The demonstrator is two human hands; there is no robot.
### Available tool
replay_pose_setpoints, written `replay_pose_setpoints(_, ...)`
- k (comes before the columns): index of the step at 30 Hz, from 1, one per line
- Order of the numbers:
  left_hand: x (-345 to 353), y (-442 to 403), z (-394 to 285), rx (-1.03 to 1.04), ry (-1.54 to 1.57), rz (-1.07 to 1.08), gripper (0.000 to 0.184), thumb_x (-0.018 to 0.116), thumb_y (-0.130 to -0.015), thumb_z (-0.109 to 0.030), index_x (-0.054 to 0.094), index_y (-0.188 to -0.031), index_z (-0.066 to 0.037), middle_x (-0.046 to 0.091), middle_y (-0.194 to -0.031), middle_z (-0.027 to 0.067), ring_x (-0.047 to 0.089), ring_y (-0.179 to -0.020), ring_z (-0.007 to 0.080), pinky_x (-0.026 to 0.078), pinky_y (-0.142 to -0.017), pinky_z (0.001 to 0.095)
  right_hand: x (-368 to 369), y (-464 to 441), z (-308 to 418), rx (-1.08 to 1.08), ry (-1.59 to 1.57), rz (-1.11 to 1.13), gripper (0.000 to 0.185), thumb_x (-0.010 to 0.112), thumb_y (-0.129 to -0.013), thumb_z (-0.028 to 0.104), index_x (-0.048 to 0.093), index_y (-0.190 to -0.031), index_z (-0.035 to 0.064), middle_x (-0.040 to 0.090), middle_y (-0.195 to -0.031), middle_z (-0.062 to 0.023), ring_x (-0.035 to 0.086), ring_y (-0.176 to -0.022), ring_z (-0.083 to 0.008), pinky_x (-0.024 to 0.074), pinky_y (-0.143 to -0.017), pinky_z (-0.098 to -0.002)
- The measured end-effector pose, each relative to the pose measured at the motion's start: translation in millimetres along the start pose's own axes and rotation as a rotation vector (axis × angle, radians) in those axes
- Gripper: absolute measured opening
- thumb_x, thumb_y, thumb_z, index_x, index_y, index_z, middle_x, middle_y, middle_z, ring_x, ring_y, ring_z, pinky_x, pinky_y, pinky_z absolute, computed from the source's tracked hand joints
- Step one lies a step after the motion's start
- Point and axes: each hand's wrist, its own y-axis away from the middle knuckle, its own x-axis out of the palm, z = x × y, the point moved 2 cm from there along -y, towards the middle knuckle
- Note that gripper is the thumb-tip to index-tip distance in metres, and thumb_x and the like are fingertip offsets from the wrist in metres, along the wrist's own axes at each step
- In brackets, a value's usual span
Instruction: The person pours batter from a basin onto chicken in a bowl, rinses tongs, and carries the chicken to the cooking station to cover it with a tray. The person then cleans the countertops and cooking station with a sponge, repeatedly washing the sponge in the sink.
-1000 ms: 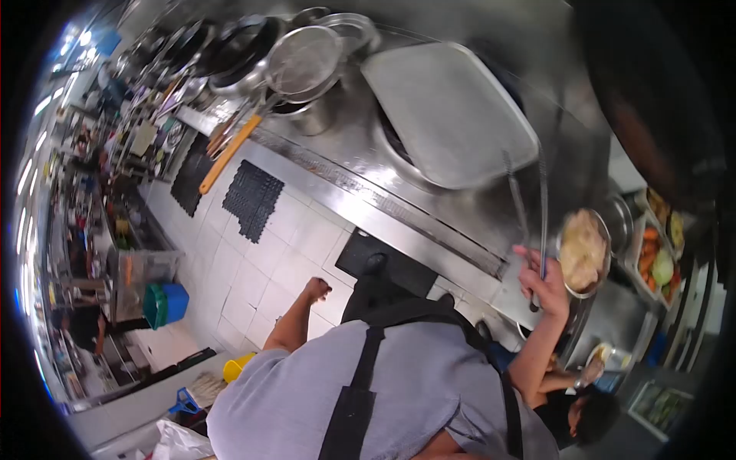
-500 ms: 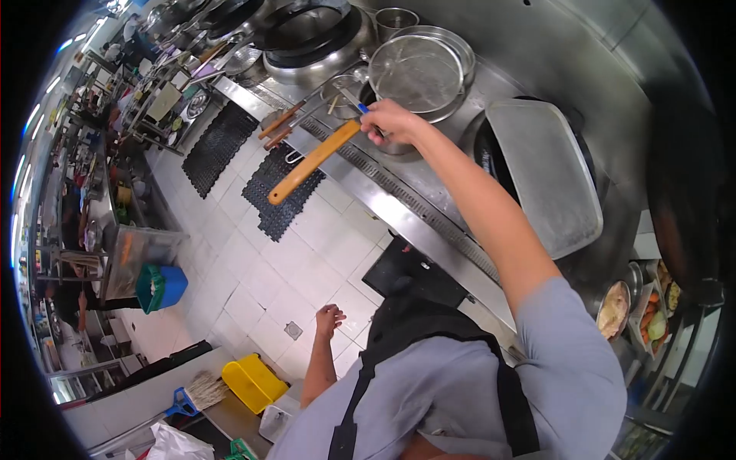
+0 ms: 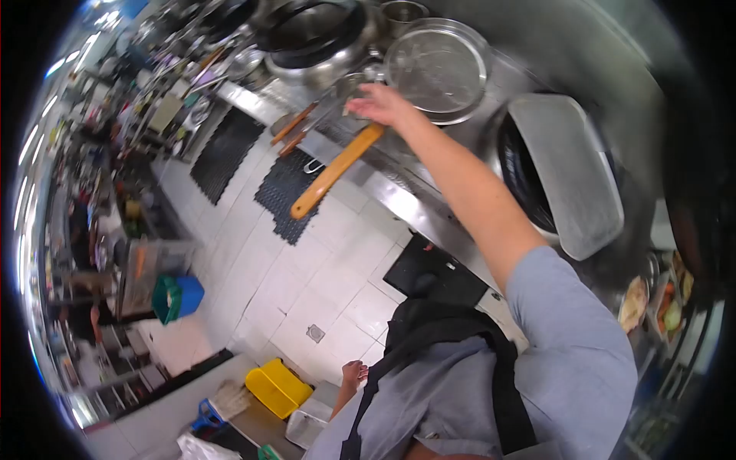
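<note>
My right hand (image 3: 377, 104) reaches over the steel cooking counter, fingers stretched out and apart, and nothing shows in its grip. Just below it is a long wooden handle (image 3: 337, 172), jutting out over the counter's front edge. Where its far end rests is partly hidden by my wrist. A round mesh strainer (image 3: 437, 67) lies beside the hand. Wooden-handled utensils (image 3: 295, 123) stick out over the edge to the left. My left hand (image 3: 354, 373) hangs low near my body, fingers loosely curled, with nothing visible in it.
A rectangular metal tray (image 3: 567, 176) leans across a dark wok on the right. A large pot (image 3: 314, 38) stands at the back. Black mats (image 3: 230, 153) lie on the tiled floor. There is a blue bin (image 3: 180, 299) and a yellow bucket (image 3: 277, 389).
My right hand has let go of the wooden handle and a blue-marked metal piece, and its fingers have opened. My left hand has dropped closer to my body. The whole view has shifted slightly.
</note>
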Motion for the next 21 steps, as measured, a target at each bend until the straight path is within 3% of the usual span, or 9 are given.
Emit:
replay_pose_setpoints(2,4.5,-7.5,-37.3,-0.235,0.163,-0.023,0.006,0.055,-0.088,-0.009,0.058,-0.092,-0.006,0.06,-0.069,0.0073,0.068,-0.06,0.0219,0.042,-0.044,0.0284,-6.4,33.5,-2.5,-0.035,0.108,0.08,0.039,0.057,-0.095,0.013,0.046,-0.125,-0.0095,0.058,-0.118,-0.0289,0.063,-0.1,-0.0378,0.0556,-0.089,-0.0439)
replay_pose_setpoints(5,11.0,-58.7,-74.2,-0.134,0.107,0.052,0.006,0.054,-0.088,-0.01,0.058,-0.091,-0.006,0.06,-0.069,0.0063,0.067,-0.059,0.0211,0.042,-0.042,0.0292,-22.4,134.7,-8.2,-0.032,0.317,0.503,0.024,0.064,-0.093,0.019,0.066,-0.1,-0.004,0.072,-0.092,-0.0156,0.069,-0.07,-0.0189,0.0567,-0.065,-0.0291)
replay_pose_setpoints(6,7.4,-93.7,-74.7,0.061,0.026,0.163,0.008,0.054,-0.088,-0.01,0.059,-0.093,-0.006,0.061,-0.07,0.0065,0.068,-0.059,0.0213,0.043,-0.044,0.0298,-25.4,186.3,-11.5,-0.024,0.336,0.433,0.025,0.062,-0.095,0.02,0.066,-0.105,-0.0026,0.072,-0.094,-0.0148,0.067,-0.064,-0.0161,0.056,-0.059,-0.0277)
replay_pose_setpoints(8,12.1,-116.4,-116.1,0.037,-0.06,0.232,0.013,0.054,-0.09,-0.014,0.062,-0.098,-0.006,0.064,-0.073,0.0069,0.068,-0.06,0.0208,0.046,-0.046,0.0305,-63.6,265.0,-27.2,-0.023,0.579,0.368,0.029,0.06,-0.098,0.021,0.064,-0.117,0.0,0.072,-0.094,-0.0123,0.065,-0.063,-0.0116,0.0541,-0.057,-0.026)
replay_pose_setpoints(9,31.0,-113.3,-164.2,-0.175,-0.075,0.167,0.016,0.056,-0.091,-0.016,0.064,-0.099,-0.005,0.065,-0.075,0.0072,0.068,-0.06,0.0201,0.047,-0.048,0.0306,-91.7,299.8,-35.8,0.011,0.694,0.329,0.031,0.059,-0.098,0.021,0.062,-0.12,-0.0008,0.072,-0.094,-0.0116,0.065,-0.063,-0.0109,0.0535,-0.056,-0.0255)
replay_pose_setpoints(10,44.0,-129.9,-188.2,-0.063,-0.276,0.295,0.018,0.057,-0.092,-0.017,0.065,-0.101,-0.004,0.067,-0.078,0.0071,0.068,-0.064,0.0184,0.048,-0.051,0.0297,-125.3,330.8,-46.3,0.047,0.805,0.287,0.034,0.058,-0.099,0.021,0.061,-0.124,-0.0016,0.072,-0.093,-0.0109,0.064,-0.063,-0.0102,0.053,-0.056,-0.025)
replay_pose_setpoints(15,178.5,-74.8,-368.3,0.435,-0.631,0.899,0.021,0.058,-0.096,-0.015,0.068,-0.107,0.0,0.07,-0.085,0.0064,0.066,-0.079,0.0144,0.052,-0.069,0.0282,-287.7,509.5,-116.7,-0.046,0.728,-0.405,0.035,0.058,-0.095,0.017,0.06,-0.125,-0.0018,0.071,-0.094,-0.0095,0.063,-0.064,-0.0108,0.053,-0.055,-0.0248)
replay_pose_setpoints(18,278.8,10.7,-438.0,0.339,-0.404,1.145,0.026,0.061,-0.097,-0.02,0.065,-0.112,0.001,0.069,-0.092,0.0089,0.067,-0.082,0.018,0.054,-0.074,0.0309,-341.3,606.2,-176.8,-0.207,0.524,-0.851,0.019,0.059,-0.09,0.015,0.067,-0.097,0.0001,0.069,-0.08,-0.0087,0.062,-0.056,-0.0126,0.0492,-0.047,-0.0264)
replay_pose_setpoints(21,379.0,54.8,-462.8,0.298,-0.184,1.197,0.027,0.06,-0.097,-0.02,0.062,-0.116,0.0,0.066,-0.1,0.0104,0.066,-0.087,0.0208,0.055,-0.074,0.0338,-412.9,682.9,-280.9,-0.23,0.512,-1.285,0.024,0.055,-0.088,0.016,0.067,-0.082,-0.0033,0.068,-0.071,-0.0119,0.063,-0.05,-0.0176,0.0497,-0.046,-0.0295)
